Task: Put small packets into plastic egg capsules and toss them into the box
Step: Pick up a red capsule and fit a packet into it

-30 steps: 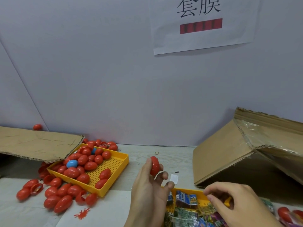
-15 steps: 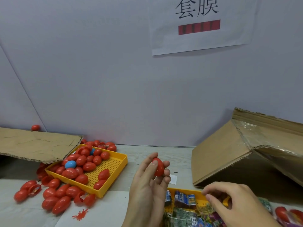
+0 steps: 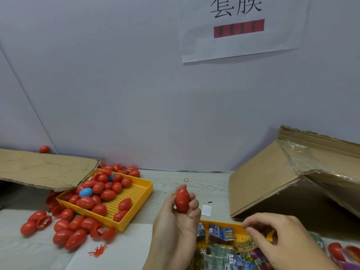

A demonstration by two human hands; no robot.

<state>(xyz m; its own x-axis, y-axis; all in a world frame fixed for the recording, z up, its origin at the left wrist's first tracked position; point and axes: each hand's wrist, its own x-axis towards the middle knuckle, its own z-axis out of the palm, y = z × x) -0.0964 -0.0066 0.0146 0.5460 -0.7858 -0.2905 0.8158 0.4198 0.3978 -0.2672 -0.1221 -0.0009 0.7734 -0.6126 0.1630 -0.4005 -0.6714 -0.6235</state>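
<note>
Head view: a closed red egg capsule held up over the table, packets at lower right.

At 9 o'clock a cardboard flap [image 3: 44, 170] overhangs a yellow tray [image 3: 134, 193] heaped with red capsules [image 3: 101, 193] and a blue capsule [image 3: 85, 192]; more loose capsules [image 3: 68, 230] lie on the table [image 3: 167, 180] at 8 o'clock, with a red splat toy [image 3: 98, 251] just below them. At 6 o'clock the left hand [image 3: 175, 221] has its grip clamped on the red egg capsule [image 3: 182, 199], held upright between thumb and curled fingers. At 5 o'clock a second yellow tray [image 3: 233, 227] holds the small packets [image 3: 220, 233]; the right hand [image 3: 282, 240] hovers over them, fingers curled, but whether its grip pinches a packet I cannot tell. At 3 o'clock stands the tilted cardboard box [image 3: 272, 178], its opening facing down and right.
</note>
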